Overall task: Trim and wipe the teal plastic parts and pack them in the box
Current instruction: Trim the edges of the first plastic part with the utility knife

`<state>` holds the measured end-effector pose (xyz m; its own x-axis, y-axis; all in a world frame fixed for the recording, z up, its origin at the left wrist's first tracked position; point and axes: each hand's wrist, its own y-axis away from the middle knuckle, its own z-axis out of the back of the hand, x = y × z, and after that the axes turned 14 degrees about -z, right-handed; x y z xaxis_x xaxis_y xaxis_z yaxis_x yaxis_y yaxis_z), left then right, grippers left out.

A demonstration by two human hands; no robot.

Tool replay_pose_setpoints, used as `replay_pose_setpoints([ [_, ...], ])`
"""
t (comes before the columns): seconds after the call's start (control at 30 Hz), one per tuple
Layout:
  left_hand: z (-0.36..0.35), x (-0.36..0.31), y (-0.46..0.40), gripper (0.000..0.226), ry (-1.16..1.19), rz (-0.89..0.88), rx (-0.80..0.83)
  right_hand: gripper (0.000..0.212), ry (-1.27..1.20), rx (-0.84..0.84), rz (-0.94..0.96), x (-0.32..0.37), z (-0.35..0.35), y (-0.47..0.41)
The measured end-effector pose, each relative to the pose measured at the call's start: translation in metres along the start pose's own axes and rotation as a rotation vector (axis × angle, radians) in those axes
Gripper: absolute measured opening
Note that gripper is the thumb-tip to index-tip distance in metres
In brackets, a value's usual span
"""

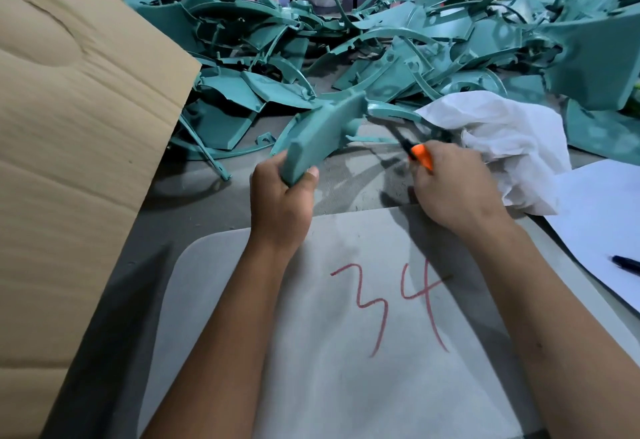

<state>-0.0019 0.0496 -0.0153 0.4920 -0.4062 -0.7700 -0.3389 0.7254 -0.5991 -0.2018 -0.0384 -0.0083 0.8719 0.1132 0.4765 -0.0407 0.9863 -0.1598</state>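
My left hand [282, 196] grips the near end of a long teal plastic part [322, 130], which slants up and away over the table. My right hand [450, 189] holds an orange-handled cutter [420, 156] whose dark blade points up-left toward the part's thin curved rim [391, 112]. The same hand also keeps hold of a crumpled white cloth [502, 133] that spreads out to its right. A large heap of teal parts [398, 40] covers the far half of the table. The cardboard box [69, 126] stands at the left, its flap leaning toward me.
A grey mat [311, 352] marked "34" in red lies under my forearms. White paper [602, 216] with a dark pen [625, 263] sits at the right edge. Stools and chair legs stand beyond the heap.
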Motion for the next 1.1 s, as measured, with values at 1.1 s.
replay_pose_setpoints([
  [1.1,0.021,0.011,-0.007,0.031,-0.169,-0.39,-0.169,0.024,-0.656,-0.049,0.38,0.032,0.003,0.033],
])
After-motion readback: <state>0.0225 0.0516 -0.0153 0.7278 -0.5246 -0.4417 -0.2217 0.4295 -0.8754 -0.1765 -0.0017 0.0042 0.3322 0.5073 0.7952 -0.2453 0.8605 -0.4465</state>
